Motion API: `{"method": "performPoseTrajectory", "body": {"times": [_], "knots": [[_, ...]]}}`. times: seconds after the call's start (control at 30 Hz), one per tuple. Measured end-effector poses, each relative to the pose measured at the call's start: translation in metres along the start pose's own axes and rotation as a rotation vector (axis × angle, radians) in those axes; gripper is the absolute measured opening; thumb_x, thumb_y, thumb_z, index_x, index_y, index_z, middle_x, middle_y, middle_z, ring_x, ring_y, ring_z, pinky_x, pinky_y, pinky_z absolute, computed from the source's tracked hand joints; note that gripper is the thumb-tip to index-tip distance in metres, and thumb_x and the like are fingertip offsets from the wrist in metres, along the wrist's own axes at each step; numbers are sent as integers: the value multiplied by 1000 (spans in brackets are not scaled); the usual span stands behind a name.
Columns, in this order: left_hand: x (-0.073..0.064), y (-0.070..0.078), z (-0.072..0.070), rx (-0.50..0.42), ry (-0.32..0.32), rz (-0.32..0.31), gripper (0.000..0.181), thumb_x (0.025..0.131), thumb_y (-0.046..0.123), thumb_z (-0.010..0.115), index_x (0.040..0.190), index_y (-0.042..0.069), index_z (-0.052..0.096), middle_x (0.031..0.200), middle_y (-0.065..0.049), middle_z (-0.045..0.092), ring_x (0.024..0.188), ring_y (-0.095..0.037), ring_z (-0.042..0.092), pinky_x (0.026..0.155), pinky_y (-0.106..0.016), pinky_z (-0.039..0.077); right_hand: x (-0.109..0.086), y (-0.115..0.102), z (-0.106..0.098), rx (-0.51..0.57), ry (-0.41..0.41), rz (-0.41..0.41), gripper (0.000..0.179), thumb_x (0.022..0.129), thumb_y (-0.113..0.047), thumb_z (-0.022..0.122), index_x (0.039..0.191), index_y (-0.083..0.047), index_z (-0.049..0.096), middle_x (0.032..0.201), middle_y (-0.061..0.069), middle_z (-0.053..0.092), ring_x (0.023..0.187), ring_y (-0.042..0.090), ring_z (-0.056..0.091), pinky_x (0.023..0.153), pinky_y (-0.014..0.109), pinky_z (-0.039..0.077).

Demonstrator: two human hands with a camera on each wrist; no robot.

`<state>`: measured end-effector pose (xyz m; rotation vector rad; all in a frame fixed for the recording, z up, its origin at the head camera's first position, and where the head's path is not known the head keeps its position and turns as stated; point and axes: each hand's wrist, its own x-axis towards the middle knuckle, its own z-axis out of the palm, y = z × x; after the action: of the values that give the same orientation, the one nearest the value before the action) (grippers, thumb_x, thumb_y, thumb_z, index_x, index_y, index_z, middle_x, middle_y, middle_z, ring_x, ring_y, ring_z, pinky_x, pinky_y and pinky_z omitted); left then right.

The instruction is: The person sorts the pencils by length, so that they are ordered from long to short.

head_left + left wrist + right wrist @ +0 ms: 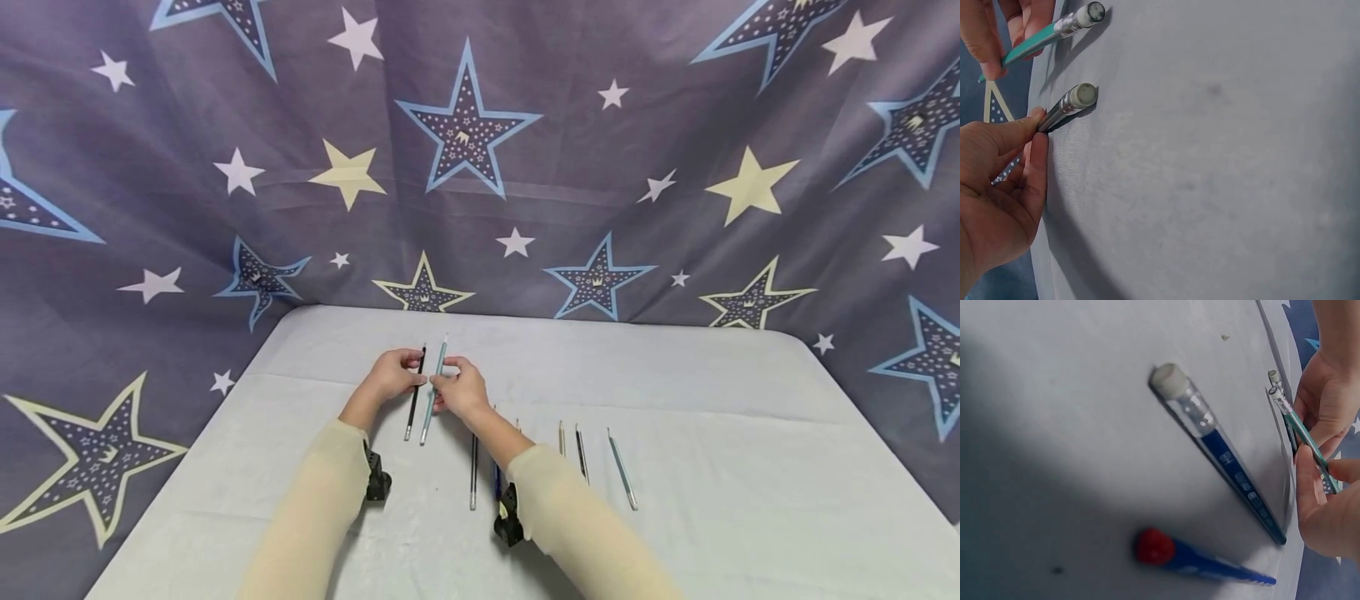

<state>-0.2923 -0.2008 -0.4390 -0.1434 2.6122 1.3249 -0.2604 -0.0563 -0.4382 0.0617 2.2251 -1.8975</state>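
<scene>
Left of the held teal pencil: left hand pinches a black pencil.
Along the teal pencil's middle: right hand pinches it.
Right of the teal pencil: loose pencils lie spread across the pale surface.

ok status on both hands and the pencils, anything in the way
Left hand pinches black pencil. Right hand pinches teal pencil alongside, slight gap between. Loose pencils lie apart, off to the right; no obstruction seen.

The curtain hangs behind the table. Two pencils, nearest the far left corner, are side by side; other pencils lie to the right.
</scene>
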Motion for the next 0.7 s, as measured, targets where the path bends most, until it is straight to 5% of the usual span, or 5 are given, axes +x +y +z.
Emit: {"method": "performPoseTrajectory", "body": {"times": [0.7], "knots": [[2, -2, 2, -7, 6, 10, 53, 84, 2, 65, 133, 1, 48, 123, -19, 53, 102, -24, 57, 72, -25, 58, 3, 4, 4, -39, 20, 20, 45, 89, -11, 61, 132, -5, 49, 68, 12, 64, 42, 9, 54, 49, 28, 58]]}}
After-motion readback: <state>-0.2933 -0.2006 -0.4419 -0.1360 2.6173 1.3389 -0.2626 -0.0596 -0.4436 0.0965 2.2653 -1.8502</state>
